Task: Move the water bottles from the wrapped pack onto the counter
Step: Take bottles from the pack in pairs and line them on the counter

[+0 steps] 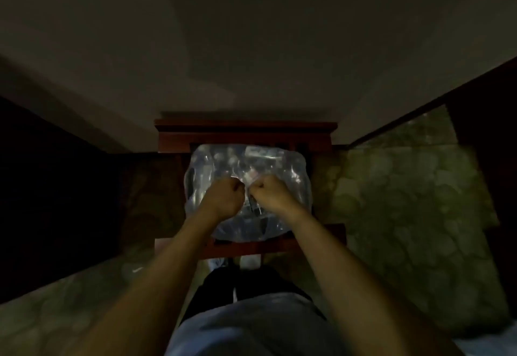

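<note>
A pack of water bottles [282, 165] wrapped in clear plastic film sits on a dark red wooden chair [243, 133] straight ahead of me. The bottles inside show only as blurred shapes through the film. My left hand [225, 197] and my right hand [270, 192] are both clenched on top of the pack, knuckles almost touching at its middle. Each fist pinches a fold of the plastic wrap. The room is dim and the image is soft.
The chair stands against a pale wall [251, 48]. Patterned greenish floor [405, 193] spreads to the right and lower left. Dark furniture [50, 188] fills the left side, and a dark edge [481, 120] runs along the right. My legs and feet are below the chair seat.
</note>
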The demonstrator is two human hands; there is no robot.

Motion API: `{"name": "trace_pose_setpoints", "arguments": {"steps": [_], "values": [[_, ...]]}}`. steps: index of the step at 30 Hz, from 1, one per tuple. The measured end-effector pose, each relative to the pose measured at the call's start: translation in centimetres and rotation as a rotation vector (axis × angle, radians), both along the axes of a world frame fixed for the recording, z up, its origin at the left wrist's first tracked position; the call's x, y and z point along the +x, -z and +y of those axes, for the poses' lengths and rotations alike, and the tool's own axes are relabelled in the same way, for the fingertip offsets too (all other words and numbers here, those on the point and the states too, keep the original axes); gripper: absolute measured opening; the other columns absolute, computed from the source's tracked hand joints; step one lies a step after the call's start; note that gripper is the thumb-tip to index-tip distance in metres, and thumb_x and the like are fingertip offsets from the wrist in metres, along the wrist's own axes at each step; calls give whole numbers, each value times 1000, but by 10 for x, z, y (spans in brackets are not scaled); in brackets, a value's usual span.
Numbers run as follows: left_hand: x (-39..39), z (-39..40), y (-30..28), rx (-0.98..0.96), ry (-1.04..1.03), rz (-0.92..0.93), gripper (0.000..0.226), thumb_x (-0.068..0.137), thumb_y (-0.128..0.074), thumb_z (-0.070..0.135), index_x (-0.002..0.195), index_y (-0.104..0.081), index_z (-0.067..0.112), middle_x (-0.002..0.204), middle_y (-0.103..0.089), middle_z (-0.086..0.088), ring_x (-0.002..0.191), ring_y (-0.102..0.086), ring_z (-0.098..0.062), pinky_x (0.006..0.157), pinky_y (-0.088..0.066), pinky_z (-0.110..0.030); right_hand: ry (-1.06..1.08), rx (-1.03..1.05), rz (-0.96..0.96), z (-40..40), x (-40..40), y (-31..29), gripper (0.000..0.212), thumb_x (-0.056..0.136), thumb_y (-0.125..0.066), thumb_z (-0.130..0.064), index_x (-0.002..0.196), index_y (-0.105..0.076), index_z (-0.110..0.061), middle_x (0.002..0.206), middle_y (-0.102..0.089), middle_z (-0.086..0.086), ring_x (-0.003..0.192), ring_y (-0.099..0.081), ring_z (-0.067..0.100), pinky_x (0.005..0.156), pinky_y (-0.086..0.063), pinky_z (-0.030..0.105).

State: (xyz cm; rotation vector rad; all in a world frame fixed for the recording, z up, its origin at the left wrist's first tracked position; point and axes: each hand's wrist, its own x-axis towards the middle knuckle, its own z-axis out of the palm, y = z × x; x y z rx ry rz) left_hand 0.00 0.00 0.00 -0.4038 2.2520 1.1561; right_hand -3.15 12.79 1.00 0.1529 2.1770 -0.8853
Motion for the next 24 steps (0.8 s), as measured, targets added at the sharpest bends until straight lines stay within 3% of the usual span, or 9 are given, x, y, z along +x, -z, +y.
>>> {"name": "trace_pose_setpoints", "arguments": {"steps": [4,6,7,10,14,16,20,22,24], "values": [[2,8,34,45,-46,-144,26,99,-41,15,92,-64,5,92,-62,-10,92,-61,-29,68,-42,-26,26,34,-118,0,7,37,35,93,-44,-9,58,-42,-12,58,-44,1,55,-44,13,52,-39,22],[4,14,51,61,-80,-211,29,101,-42,18,114,-62,2,115,-62,-14,111,-58,-31,83,-42,-27,-7,33,-191,-3,11,55,27,94,-42,-9,71,-57,-7,75,-59,8,71,-57,18,66,-46,27],[5,16,59,67,-99,-243,32,101,-43,19,120,-60,0,122,-61,-16,114,-56,-31,87,-41,-28,-38,23,-232,-4,13,66,24,94,-41,-8,87,-64,-1,91,-65,14,86,-62,25,78,-50,33],[9,21,76,44,-111,-263,29,99,-45,15,114,-63,-1,116,-65,-21,107,-60,-31,82,-44,-30,-99,-4,-281,-5,15,88,34,94,-40,-3,120,-60,3,123,-61,23,116,-58,33,101,-46,42],[6,29,90,-86,-149,-276,28,97,-44,11,108,-64,-6,109,-66,-24,103,-63,-34,84,-49,-37,-84,-33,-294,-3,15,105,37,94,-38,0,127,-54,-2,127,-58,22,118,-55,33,101,-46,41],[6,31,95,-117,-173,-314,28,97,-47,14,110,-65,-4,110,-66,-22,104,-63,-33,83,-48,-36,-81,22,-284,-3,15,111,42,94,-40,-5,136,-45,-5,140,-47,22,125,-49,35,105,-42,40],[14,32,101,-90,-159,-393,36,98,-51,27,121,-64,2,122,-64,-18,115,-59,-32,93,-46,-36,-93,111,-258,-1,19,111,67,97,-45,-13,154,-11,-13,161,9,16,146,-16,36,115,-26,37],[13,32,105,-63,-196,-410,39,97,-53,30,122,-64,2,124,-63,-18,116,-59,-32,97,-48,-37,-61,115,-211,1,18,110,66,97,-47,-13,154,-12,-11,161,13,17,145,-21,37,112,-30,35],[10,32,110,-8,-293,-429,39,94,-58,30,119,-65,2,120,-65,-19,113,-60,-33,99,-49,-42,-42,113,-145,1,16,108,55,98,-48,-14,148,-26,-7,160,4,20,139,-34,37,106,-36,32]]}}
